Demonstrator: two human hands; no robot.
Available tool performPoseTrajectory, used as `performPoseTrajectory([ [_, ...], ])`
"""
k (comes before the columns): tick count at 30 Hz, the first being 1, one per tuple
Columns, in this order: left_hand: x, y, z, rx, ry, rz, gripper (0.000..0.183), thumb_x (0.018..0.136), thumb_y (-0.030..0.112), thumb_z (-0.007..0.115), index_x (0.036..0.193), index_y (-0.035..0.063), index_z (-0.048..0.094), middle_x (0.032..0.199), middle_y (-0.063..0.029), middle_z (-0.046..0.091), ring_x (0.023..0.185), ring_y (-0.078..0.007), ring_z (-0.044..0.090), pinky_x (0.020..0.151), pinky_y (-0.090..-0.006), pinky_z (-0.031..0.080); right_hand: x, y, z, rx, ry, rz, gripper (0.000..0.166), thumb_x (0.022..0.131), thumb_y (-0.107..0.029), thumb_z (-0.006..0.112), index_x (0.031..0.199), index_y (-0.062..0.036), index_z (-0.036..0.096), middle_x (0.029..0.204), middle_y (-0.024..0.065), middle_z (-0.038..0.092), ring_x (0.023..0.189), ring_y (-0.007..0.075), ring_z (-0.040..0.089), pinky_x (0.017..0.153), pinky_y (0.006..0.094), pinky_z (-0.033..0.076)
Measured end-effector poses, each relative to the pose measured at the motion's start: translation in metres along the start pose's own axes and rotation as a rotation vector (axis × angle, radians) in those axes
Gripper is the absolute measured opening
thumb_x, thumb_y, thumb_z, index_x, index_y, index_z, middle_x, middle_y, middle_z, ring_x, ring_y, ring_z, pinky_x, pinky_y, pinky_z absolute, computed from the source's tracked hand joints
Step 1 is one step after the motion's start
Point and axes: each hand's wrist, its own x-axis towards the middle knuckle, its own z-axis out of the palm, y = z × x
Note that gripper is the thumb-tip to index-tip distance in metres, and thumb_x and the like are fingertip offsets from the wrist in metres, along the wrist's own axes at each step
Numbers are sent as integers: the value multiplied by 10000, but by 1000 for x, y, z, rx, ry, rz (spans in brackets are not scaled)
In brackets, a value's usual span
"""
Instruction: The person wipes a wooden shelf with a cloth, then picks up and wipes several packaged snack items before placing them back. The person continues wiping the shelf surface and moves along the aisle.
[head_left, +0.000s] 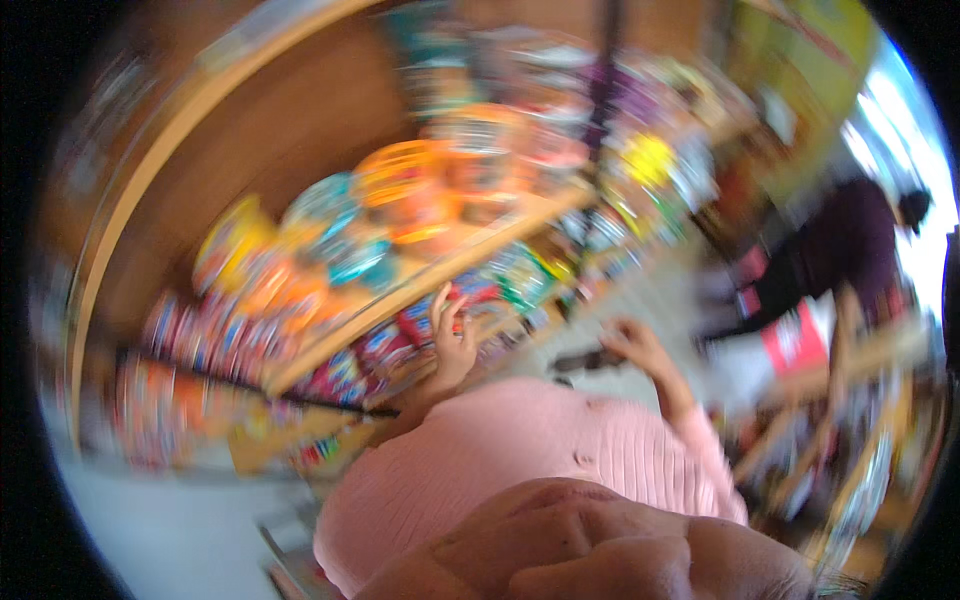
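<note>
My left hand is raised in front of the lower shelf, fingers spread, close to packets in red and blue wrapping; nothing shows in it. On the other side, my right hand hangs over the grey floor with its fingers curled. Blur hides whether that hand holds anything; a dark shape lies just beside its fingertips. Above my left hand, a wooden shelf bears orange tubs, teal packages and a yellow package.
At the right, a person in dark clothes bends forward near a white and red package. Wooden racks with goods stand at the lower right. More shelved goods extend beyond a dark upright post. Much is motion-blurred.
</note>
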Motion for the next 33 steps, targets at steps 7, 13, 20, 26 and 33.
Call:
performPoseTrajectory([
  [7,-52,44,113,-402,-700,135,353,729,-47,513,1068,32,572,1270,-173,437,1149,-299,455,967,-380,358,-101,16,-48,77,433,-81,352,774,-159,673,1080,-18,572,729,20,545,581,90,523,506,240,427],
  [13,5,82,232,-619,-964,145,378,700,-71,515,1053,45,582,1261,-173,443,1114,-289,496,937,-359,392,-117,35,-133,306,869,28,352,751,-172,679,1067,-37,603,829,39,563,698,116,548,605,242,450],
  [20,8,130,368,-575,-1028,315,359,745,-76,494,1062,70,575,1274,-145,435,1123,-274,495,923,-351,408,-148,76,-235,293,979,50,320,769,-176,679,1065,-74,616,832,-13,497,718,76,471,599,195,400],
  [26,31,207,455,-433,-1039,330,334,762,-59,503,1065,64,574,1284,-150,426,1144,-277,468,927,-349,393,-175,106,-335,251,1022,44,314,766,-196,663,1047,-66,617,846,33,536,722,112,517,615,225,428],
  [33,48,263,533,-430,-1153,341,323,771,-44,510,1070,62,568,1287,-156,416,1170,-294,441,962,-351,355,-193,120,-421,405,1058,119,326,764,-189,669,1060,-66,608,873,52,540,647,95,518,498,223,422],
])
